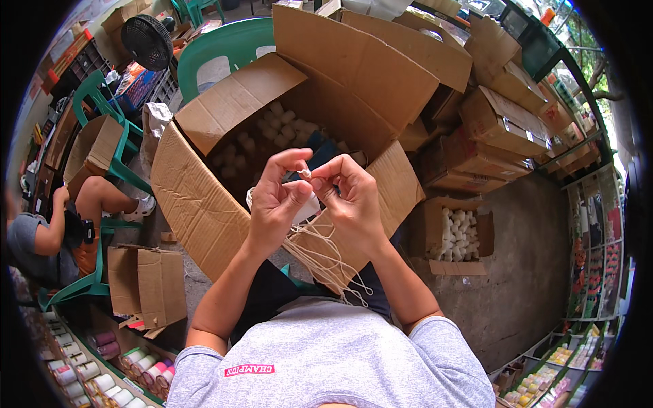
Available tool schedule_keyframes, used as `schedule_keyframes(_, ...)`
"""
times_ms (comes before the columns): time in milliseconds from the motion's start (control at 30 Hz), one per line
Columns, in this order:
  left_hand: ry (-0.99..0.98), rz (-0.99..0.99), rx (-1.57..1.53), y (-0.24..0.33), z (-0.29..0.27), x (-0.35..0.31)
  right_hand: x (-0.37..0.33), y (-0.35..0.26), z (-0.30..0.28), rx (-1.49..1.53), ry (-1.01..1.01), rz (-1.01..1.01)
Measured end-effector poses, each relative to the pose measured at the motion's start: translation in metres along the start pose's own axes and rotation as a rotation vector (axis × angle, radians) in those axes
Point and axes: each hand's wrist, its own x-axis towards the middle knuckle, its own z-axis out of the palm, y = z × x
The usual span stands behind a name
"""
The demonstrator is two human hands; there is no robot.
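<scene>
Person in a grey T-shirt (326, 353) is working over a big open carton (197, 197), hands at the middle of the clock. Rt hand (348, 198) is pinching a small white bit (306, 173) — thumb and index closed on it, right betw. the two hands. L hand (273, 200) is curling round from 9 o'clock, thumb and index standing apart nr the same bit; can't tell if it's gripping it too. White cords (320, 255) are hanging below, toward 6 o'clock. White pcs (286, 127) are lying inside the carton approx. 12 — more white pcs are filling a small box (435, 224) abt 4. Green chair (197, 54) is standing at 11; another person (41, 238) is sitting nr 9.
</scene>
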Motion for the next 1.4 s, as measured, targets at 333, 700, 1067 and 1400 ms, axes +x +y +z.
schedule_keyframes(333, 0.071, 0.03, -0.02, -0.014, -0.009, 0.001, 0.001, 0.001, 0.004, -0.247, 0.017, -0.13)
schedule_keyframes(700, 0.261, 0.08, 0.029, -0.013, -0.005, 0.048, 0.034, -0.001, 0.008, -0.325, -0.04, -0.169)
schedule_keyframes(1067, 0.137, -0.196, -0.408, 0.016, -0.038, 0.042, 0.1, -0.002, -0.044, -0.43, -0.709, 0.12)
schedule_keyframes(1400, 0.181, -0.285, -0.218, 0.008, -0.068, 0.008, 0.141, 0.113, -0.027, -1.436, -1.169, 0.255)
